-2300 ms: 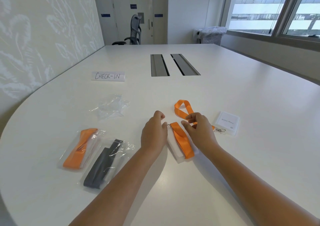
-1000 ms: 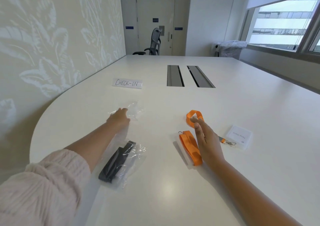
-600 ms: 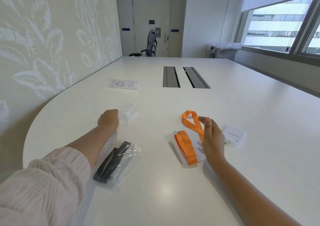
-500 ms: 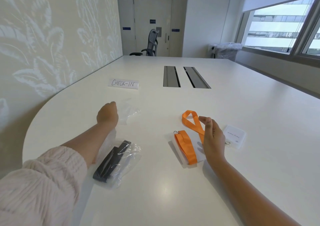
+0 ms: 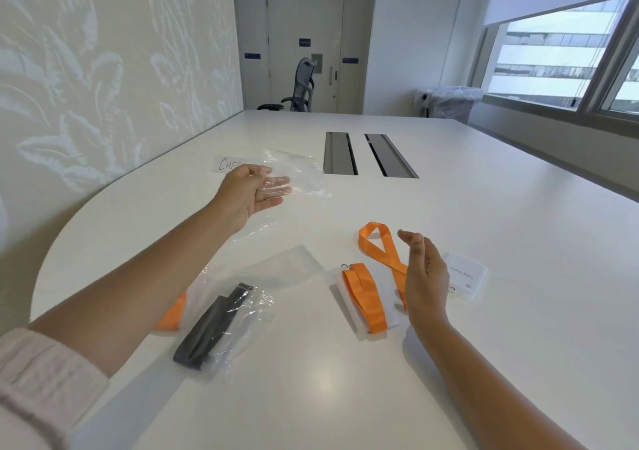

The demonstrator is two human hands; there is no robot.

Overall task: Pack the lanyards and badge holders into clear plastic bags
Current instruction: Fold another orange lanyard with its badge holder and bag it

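**Clear plastic bag lifted in left hand**

Clear plastic bag [image 5: 294, 176] hangs above the counter [image 5: 484, 207], pinched by the left hand [image 5: 249, 195], arm outstretched. Right hand [image 5: 423, 273] hovers relaxed, fingers loosely spread, holding nothing, just beside the folded orange lanyard [image 5: 366, 297] lying on its badge holder [image 5: 389, 318].
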